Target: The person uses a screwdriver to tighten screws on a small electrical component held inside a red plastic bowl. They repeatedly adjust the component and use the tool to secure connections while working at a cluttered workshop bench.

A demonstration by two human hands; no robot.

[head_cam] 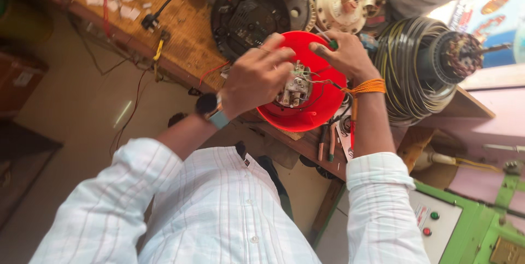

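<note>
A red round housing (pixel 314 112) lies on the wooden bench (pixel 188 39), with a small metal part (pixel 296 90) and thin wires in its middle. My left hand (pixel 256 76), a watch on its wrist, curls over the housing, its fingertips pinched on the thin wires above the metal part. My right hand (pixel 345 55), with an orange thread round the wrist, reaches in from the right rim. It pinches a small green-tipped piece (pixel 333 44) from which wires run down to the metal part.
Behind the housing lie a black round disc (pixel 249 15) and a white round part (pixel 342 7). A thick stack of wound coils (pixel 418 64) stands to the right. Pliers (pixel 330 142) rest at the bench edge. A green machine with buttons (pixel 437 225) is at lower right.
</note>
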